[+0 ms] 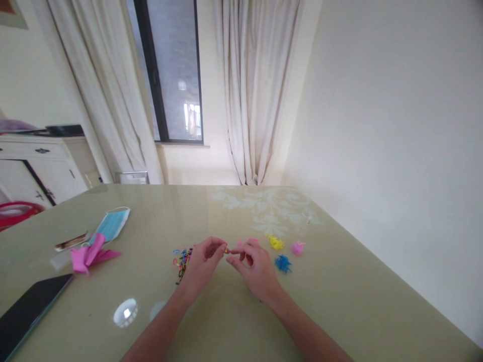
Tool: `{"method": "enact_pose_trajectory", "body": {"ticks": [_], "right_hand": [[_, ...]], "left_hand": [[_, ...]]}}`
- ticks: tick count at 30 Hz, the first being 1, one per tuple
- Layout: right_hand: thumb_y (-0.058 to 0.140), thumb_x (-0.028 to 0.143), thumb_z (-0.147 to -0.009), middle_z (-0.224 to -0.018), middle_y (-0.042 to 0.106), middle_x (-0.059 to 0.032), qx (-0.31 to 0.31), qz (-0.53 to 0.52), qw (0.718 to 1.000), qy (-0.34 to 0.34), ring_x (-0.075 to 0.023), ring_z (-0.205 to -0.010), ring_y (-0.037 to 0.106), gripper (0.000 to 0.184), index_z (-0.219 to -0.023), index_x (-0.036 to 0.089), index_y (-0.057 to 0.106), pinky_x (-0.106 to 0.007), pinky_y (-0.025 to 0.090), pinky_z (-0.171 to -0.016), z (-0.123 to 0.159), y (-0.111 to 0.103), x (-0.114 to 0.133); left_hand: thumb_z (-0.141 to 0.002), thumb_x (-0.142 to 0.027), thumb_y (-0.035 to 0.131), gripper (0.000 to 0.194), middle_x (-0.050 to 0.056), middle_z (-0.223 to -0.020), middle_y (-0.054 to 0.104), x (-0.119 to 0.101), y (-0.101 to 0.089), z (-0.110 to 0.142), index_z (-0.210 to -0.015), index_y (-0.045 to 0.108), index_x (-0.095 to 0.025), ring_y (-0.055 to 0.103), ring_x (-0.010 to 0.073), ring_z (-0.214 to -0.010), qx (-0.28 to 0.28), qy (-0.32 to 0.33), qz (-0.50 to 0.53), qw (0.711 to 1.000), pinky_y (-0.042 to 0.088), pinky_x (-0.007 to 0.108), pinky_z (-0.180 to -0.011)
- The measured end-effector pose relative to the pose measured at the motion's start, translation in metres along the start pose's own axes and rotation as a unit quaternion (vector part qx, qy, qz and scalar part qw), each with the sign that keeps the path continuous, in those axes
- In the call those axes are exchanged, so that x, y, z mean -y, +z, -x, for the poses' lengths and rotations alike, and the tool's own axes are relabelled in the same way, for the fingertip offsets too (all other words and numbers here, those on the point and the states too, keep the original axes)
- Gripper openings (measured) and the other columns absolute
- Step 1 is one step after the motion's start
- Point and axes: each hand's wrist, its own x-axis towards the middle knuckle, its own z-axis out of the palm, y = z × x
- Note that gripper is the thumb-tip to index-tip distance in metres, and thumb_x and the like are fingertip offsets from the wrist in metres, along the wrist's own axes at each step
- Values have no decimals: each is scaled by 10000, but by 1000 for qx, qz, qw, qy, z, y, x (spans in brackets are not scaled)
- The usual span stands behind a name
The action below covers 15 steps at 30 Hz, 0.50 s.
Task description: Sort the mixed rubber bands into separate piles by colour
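My left hand (204, 261) is closed in a pinch, with a tiny yellow and reddish bit (227, 250) at its fingertips, probably small rubber bands. Facing it, my right hand (256, 266) points its index finger at that bit, the tip touching or nearly so. Its thumb stays slightly apart below, and the other fingers are curled. Partly behind my left hand lies a mixed pile of small coloured rubber bands (182, 261). Beyond and beside my right hand are single-colour heaps: a yellow heap (275, 242), a blue heap (283, 264) and a pink heap (252, 241), partly hidden by the hand.
A pink knobbly object (298, 248) sits right of the heaps. On the left are a blue face mask (111, 225), folded pink paper (92, 255), a thin brownish packet (71, 241) and a dark tablet-like device (33, 311). The glossy table (362, 301) meets the wall at right.
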Motion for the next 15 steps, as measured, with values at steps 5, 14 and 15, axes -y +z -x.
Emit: {"method": "enact_pose_trajectory", "body": {"ticks": [5,14,15], "right_hand": [[711,364,-927,-717,595,-15,-38,1,999,-19,-184,-695,542,177,-866,217,787,-322,422,-706,5,1,6],[796,442,-852,-688,569,2,-72,-356,929,77,-141,-633,476,248,-756,214,778,-281,393,-597,-5,-42,12],[821,437,-829,-688,572,2,-86,-387,915,72,-138,-640,473,242,-740,215,778,-279,398,-609,-5,-48,14]], "left_hand": [[-901,-491,644,310,43,-860,747,-5,10,7,-888,693,-186,697,194,-826,41,14,14,999,553,308,-780],[-1002,-330,524,297,113,-1178,758,9,-6,6,-1186,724,-208,662,301,-1114,22,64,-345,936,473,466,-989],[-995,-266,525,291,124,-1220,746,13,-8,6,-1195,728,-203,642,326,-1159,11,74,-429,900,441,503,-1016]]}}
